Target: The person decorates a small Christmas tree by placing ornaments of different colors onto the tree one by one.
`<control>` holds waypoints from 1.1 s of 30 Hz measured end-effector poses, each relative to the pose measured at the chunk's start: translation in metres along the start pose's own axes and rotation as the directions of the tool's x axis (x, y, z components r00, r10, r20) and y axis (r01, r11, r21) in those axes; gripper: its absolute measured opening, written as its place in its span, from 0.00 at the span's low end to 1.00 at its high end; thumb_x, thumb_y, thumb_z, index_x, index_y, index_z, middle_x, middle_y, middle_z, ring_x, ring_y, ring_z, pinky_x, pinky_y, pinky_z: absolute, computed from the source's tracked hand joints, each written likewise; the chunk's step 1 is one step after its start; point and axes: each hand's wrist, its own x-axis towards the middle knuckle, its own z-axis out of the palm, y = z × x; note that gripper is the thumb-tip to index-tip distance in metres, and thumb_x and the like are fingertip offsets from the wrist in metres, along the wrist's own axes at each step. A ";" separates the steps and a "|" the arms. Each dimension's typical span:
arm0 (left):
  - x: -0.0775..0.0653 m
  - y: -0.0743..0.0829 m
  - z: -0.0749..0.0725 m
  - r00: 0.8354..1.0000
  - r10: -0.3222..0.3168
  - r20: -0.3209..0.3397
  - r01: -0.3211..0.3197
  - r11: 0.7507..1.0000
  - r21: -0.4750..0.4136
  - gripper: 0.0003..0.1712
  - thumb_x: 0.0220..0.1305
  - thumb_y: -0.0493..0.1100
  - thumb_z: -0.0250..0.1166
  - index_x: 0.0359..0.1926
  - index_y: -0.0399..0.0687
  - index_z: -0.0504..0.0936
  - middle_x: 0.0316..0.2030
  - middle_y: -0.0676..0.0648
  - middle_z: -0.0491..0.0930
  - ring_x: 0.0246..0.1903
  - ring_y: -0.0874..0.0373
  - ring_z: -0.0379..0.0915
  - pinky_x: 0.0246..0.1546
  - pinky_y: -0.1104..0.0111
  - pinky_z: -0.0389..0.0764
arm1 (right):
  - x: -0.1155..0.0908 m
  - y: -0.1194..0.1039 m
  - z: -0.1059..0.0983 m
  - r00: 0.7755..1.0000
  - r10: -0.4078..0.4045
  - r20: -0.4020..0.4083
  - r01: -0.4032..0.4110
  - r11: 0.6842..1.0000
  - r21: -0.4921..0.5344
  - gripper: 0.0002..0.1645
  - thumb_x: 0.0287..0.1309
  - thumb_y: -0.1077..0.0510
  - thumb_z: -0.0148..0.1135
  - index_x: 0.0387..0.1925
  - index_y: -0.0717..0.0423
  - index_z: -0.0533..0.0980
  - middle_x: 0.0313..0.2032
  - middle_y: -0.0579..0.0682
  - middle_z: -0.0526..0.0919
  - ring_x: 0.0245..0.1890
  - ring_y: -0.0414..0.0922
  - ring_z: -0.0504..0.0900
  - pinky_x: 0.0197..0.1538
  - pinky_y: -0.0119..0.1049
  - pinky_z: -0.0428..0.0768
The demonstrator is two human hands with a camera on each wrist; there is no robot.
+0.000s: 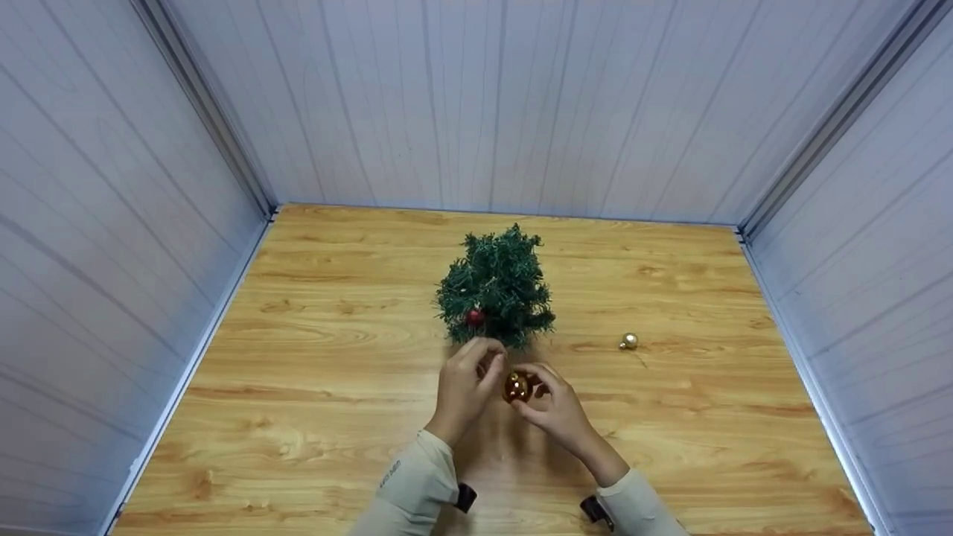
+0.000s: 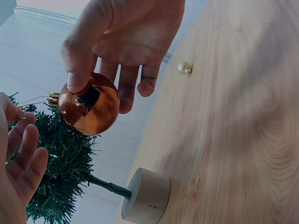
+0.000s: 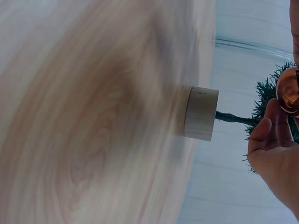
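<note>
In the head view, a shiny copper-gold ball ornament (image 1: 517, 387) is held between the thumb and fingers of my right hand (image 1: 558, 413), just in front of a small green Christmas tree (image 1: 499, 283). My left hand (image 1: 463, 387) is beside the ball, at the tree's near side. From the left wrist view, its fingertips pinch a thin gold string (image 2: 33, 100) that runs from the ball's gold cap (image 2: 53, 98). A red ball ornament (image 1: 474, 318) hangs on the tree's front left. The right wrist view cuts off part of the ball (image 3: 288, 91).
A small pale gold ball ornament (image 1: 630, 341) lies on the wooden table (image 1: 313, 357) to the right. The tree stands on a round wooden base (image 2: 147, 196). White panel walls (image 1: 461, 104) enclose the table at the back and both sides.
</note>
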 end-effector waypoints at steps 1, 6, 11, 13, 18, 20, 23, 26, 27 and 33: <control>0.000 0.000 0.000 1.000 0.004 -0.002 -0.004 1.000 -0.002 0.03 0.64 0.37 0.64 0.37 0.51 0.81 0.31 0.55 0.80 0.26 0.66 0.73 0.26 0.66 0.79 | 0.000 0.001 0.000 1.000 0.000 0.005 0.000 1.000 0.006 0.26 0.54 0.59 0.72 0.56 0.51 0.77 0.51 0.46 0.80 0.42 0.43 0.77 0.44 0.43 0.77; -0.002 0.003 0.002 1.000 0.016 0.009 -0.016 1.000 -0.013 0.04 0.63 0.36 0.64 0.37 0.50 0.81 0.31 0.54 0.79 0.25 0.66 0.72 0.25 0.69 0.78 | -0.002 0.005 0.002 1.000 -0.006 0.020 0.006 1.000 0.026 0.26 0.55 0.56 0.72 0.56 0.50 0.77 0.50 0.47 0.80 0.43 0.44 0.78 0.44 0.43 0.78; -0.004 0.005 0.005 0.999 0.015 0.030 -0.015 1.000 -0.006 0.04 0.62 0.36 0.64 0.36 0.51 0.80 0.28 0.55 0.78 0.24 0.67 0.71 0.25 0.75 0.74 | -0.005 -0.001 0.006 0.999 0.008 0.034 -0.008 1.000 0.011 0.27 0.54 0.61 0.72 0.56 0.56 0.76 0.50 0.53 0.80 0.43 0.48 0.78 0.45 0.48 0.78; -0.005 0.006 0.007 0.999 0.014 0.032 -0.014 1.000 0.004 0.04 0.62 0.36 0.65 0.35 0.51 0.80 0.27 0.55 0.78 0.24 0.67 0.71 0.25 0.76 0.74 | -0.006 -0.010 0.004 0.999 -0.001 0.039 0.001 1.000 0.008 0.27 0.54 0.64 0.71 0.56 0.60 0.75 0.49 0.55 0.80 0.42 0.50 0.78 0.44 0.49 0.78; -0.007 0.009 0.010 0.999 -0.001 0.051 0.002 1.000 -0.020 0.04 0.63 0.36 0.64 0.36 0.51 0.79 0.29 0.54 0.79 0.25 0.66 0.72 0.26 0.74 0.75 | -0.007 -0.034 -0.004 0.998 -0.020 0.055 0.018 1.000 0.024 0.25 0.55 0.66 0.69 0.56 0.64 0.74 0.48 0.56 0.79 0.42 0.53 0.78 0.45 0.50 0.78; -0.008 0.010 0.010 0.997 -0.013 0.071 0.017 0.999 -0.049 0.04 0.64 0.36 0.64 0.36 0.50 0.79 0.29 0.54 0.79 0.25 0.66 0.73 0.26 0.73 0.76 | -0.007 -0.038 -0.006 0.998 -0.018 0.062 0.017 0.999 0.028 0.26 0.55 0.66 0.69 0.56 0.64 0.74 0.48 0.56 0.79 0.42 0.54 0.79 0.45 0.51 0.78; -0.008 0.010 0.011 0.995 -0.026 0.098 0.033 0.997 -0.072 0.04 0.65 0.36 0.63 0.37 0.50 0.78 0.29 0.53 0.78 0.25 0.65 0.73 0.26 0.71 0.77 | -0.007 -0.039 -0.007 0.997 -0.026 0.068 0.024 0.999 0.032 0.26 0.55 0.66 0.69 0.57 0.65 0.74 0.48 0.56 0.79 0.42 0.54 0.79 0.45 0.52 0.78; -0.009 0.010 0.011 0.994 -0.026 0.105 0.032 0.998 -0.059 0.04 0.65 0.37 0.63 0.37 0.50 0.78 0.29 0.54 0.78 0.25 0.65 0.73 0.26 0.72 0.77 | -0.007 -0.030 -0.005 0.998 -0.028 0.064 0.025 0.999 0.044 0.28 0.56 0.64 0.69 0.58 0.63 0.73 0.48 0.55 0.79 0.43 0.53 0.79 0.45 0.52 0.79; -0.008 0.010 0.011 0.994 -0.024 0.105 0.030 0.998 -0.053 0.04 0.65 0.37 0.63 0.37 0.50 0.78 0.29 0.54 0.78 0.26 0.65 0.73 0.27 0.73 0.77 | -0.007 -0.024 -0.003 0.998 -0.030 0.060 0.028 0.999 0.046 0.28 0.56 0.63 0.70 0.59 0.62 0.73 0.49 0.53 0.79 0.44 0.51 0.79 0.46 0.51 0.79; -0.010 0.010 0.012 0.993 -0.011 0.118 0.012 1.000 -0.009 0.03 0.66 0.38 0.62 0.38 0.51 0.78 0.28 0.55 0.77 0.24 0.66 0.72 0.26 0.74 0.76 | -0.004 0.004 -0.002 0.999 -0.016 0.047 0.015 1.000 0.020 0.31 0.56 0.53 0.72 0.61 0.47 0.73 0.50 0.46 0.78 0.47 0.46 0.77 0.49 0.51 0.77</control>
